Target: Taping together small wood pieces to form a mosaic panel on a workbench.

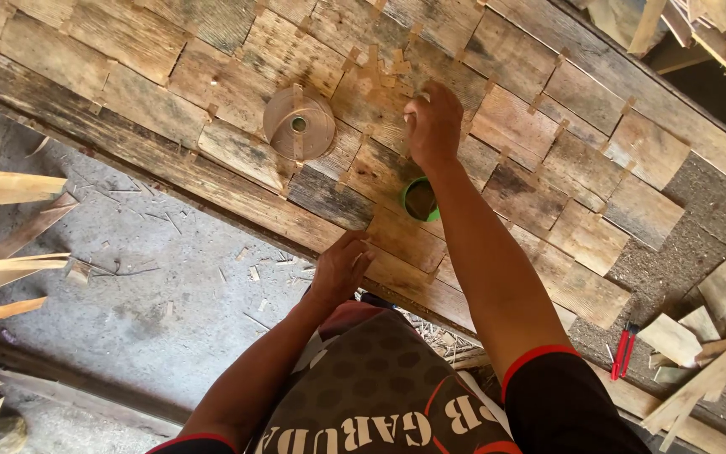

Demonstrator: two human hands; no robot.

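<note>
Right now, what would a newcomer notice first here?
A long panel of patchwork wooden pieces runs diagonally across the view, the right hand pressing on it up top. A roll of brown tape lies on the panel at its left, a green-rimmed cup by the forearm, and the left hand rests on the panel's near edge.

The person's right arm is stretching far forward, nearly straight, with the right hand (434, 126) curled knuckles-up, fingers bunched and pressing downward. The left arm is bending at the elbow, keeping the left hand (342, 267) closer to the body, palm down, fingers loosely curled.
</note>
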